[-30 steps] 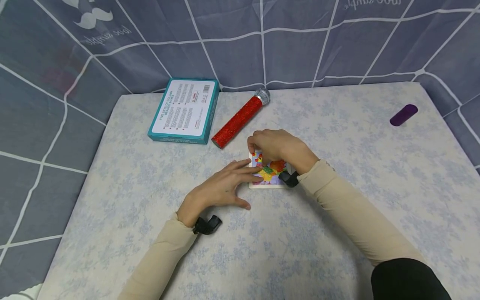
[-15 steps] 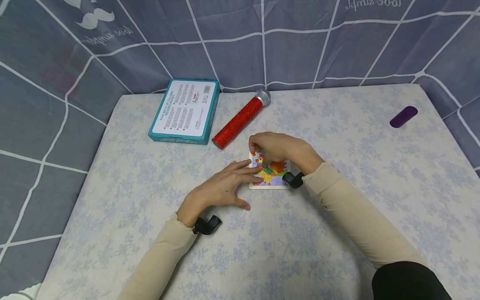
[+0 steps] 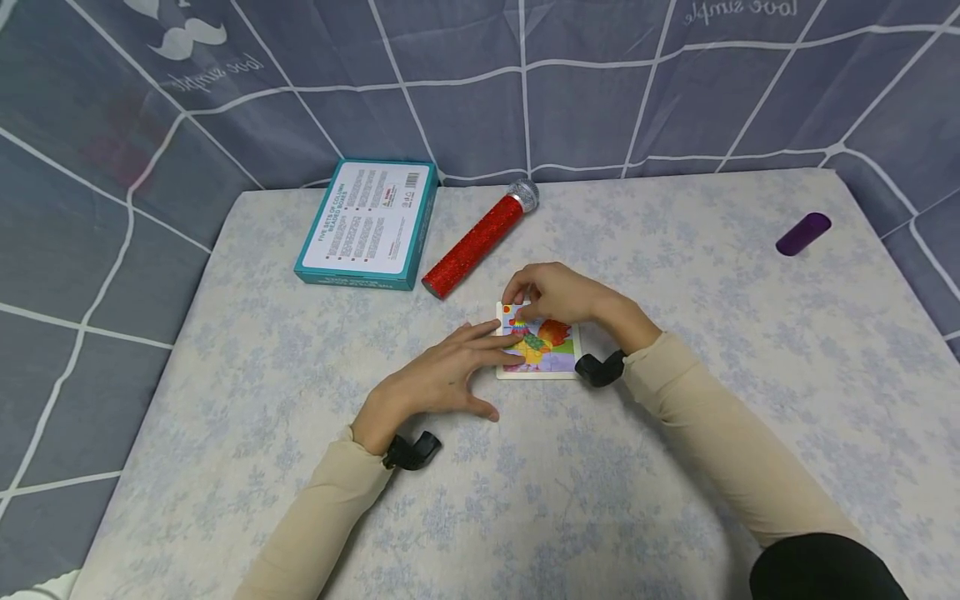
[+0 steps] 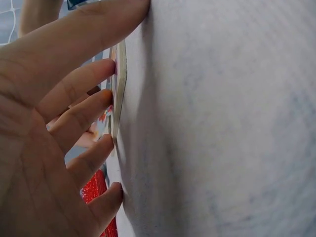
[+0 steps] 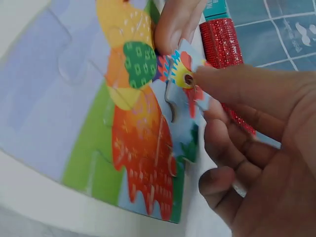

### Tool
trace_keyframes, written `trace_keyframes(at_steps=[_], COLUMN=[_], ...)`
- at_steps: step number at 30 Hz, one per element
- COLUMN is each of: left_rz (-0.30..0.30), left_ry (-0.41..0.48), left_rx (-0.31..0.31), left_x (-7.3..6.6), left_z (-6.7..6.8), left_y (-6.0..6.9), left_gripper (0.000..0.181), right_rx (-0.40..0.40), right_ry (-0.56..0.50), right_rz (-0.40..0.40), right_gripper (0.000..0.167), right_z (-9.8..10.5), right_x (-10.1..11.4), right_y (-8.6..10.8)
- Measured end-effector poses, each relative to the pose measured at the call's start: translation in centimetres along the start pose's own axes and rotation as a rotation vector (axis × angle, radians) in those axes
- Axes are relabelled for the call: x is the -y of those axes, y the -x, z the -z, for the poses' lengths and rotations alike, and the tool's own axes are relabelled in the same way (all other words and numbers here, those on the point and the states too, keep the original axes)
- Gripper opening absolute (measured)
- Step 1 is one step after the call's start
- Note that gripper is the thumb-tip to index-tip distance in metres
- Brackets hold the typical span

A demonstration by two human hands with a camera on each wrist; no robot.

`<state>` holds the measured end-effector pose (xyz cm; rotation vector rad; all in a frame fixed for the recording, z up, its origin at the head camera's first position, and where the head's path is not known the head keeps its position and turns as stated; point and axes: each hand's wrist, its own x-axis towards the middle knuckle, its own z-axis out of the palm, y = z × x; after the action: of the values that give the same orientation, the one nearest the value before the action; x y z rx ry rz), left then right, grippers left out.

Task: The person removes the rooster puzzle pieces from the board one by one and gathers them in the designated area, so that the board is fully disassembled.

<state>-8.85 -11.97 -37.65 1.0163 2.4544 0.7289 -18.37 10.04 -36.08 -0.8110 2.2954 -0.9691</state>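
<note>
- Here's the right hand [image 3: 558,293], thumb and finger pinching one puzzle piece [image 5: 180,74], the bit with the bird's eye on it, and the piece sits tilted along the puzzle's edge!
- Left hand [image 3: 442,377]: fingers straight and spread, gripping nothing, fingertips reaching over the near-left side of the puzzle [image 3: 543,343], which lies flat on the surface [image 3: 525,500] just below the right hand.
- The state of play: body, wing and tail look joined up already, the seams close. By my reading, the head piece is the one out of line; whether it's going in or coming out, I can't tell. The right hand hides part of that corner, so other gaps can't be ruled out.
- Beyond the hands, to the left: a red glittery microphone [image 3: 472,250], then a teal box [image 3: 367,221]. Well off to the right hand's right, a purple cylinder [image 3: 803,234].
</note>
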Motion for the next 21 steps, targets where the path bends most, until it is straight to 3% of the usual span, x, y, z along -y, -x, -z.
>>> trace_keyframes(at_steps=[5,11,21], left_rz=[0.004,0.002,0.003], left_ry=[0.009,0.012,0.008], left_rx=[-0.001,0.002,0.011], left_x=[-0.05,-0.04,-0.06], left_z=[0.05,0.09,0.11], left_y=[0.08,0.09,-0.06], left_gripper=[0.074,0.075,0.075], right_rx=[-0.057,-0.111,-0.125], right_ry=[-0.121,-0.181,-0.321], right_rz=[-0.030,-0.107,-0.183], right_gripper=[0.016,0.015,0.019], right_z=[-0.07,-0.14,-0.30], right_x=[-0.24,-0.27,-0.38], right_y=[0.21,0.13,0.11])
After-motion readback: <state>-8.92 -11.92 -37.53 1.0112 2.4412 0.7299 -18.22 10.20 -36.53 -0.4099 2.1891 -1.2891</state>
